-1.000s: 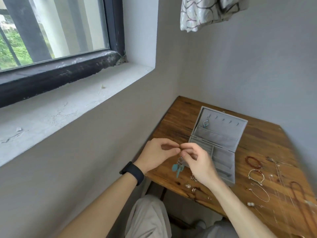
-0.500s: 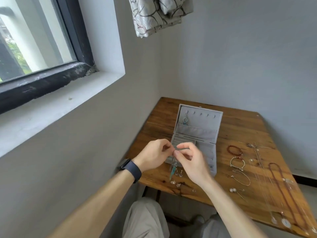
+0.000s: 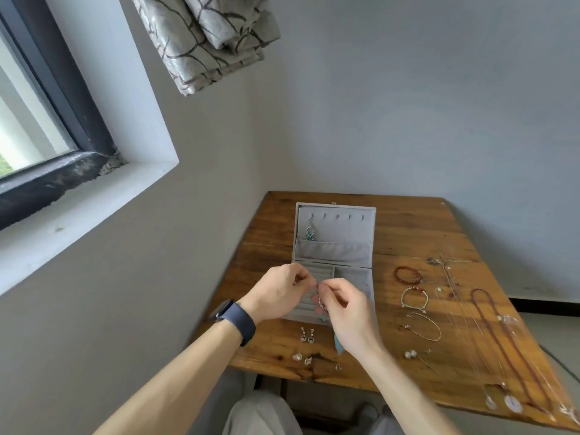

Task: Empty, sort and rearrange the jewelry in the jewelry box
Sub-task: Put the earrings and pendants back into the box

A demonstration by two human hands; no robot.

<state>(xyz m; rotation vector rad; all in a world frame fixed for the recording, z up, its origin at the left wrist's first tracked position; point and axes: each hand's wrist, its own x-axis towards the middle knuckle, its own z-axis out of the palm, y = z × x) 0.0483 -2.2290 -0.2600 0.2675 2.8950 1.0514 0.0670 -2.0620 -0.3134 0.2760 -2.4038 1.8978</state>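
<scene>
Both hands meet over the front of the open jewelry box (image 3: 335,227): left hand (image 3: 282,291) and right hand (image 3: 345,312) each pinch a chain piece (image 3: 321,301) with a turquoise charm dangling. Box sits on wooden table (image 3: 408,227), bracelets (image 3: 407,275) and necklaces (image 3: 502,340) to its right.

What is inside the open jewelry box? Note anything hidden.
In the lid, a teal pendant hangs from the leftmost hook above a fabric pocket. The base's visible compartments look empty; the left hand and right hand, pinching a teal piece, cover its front.
</scene>
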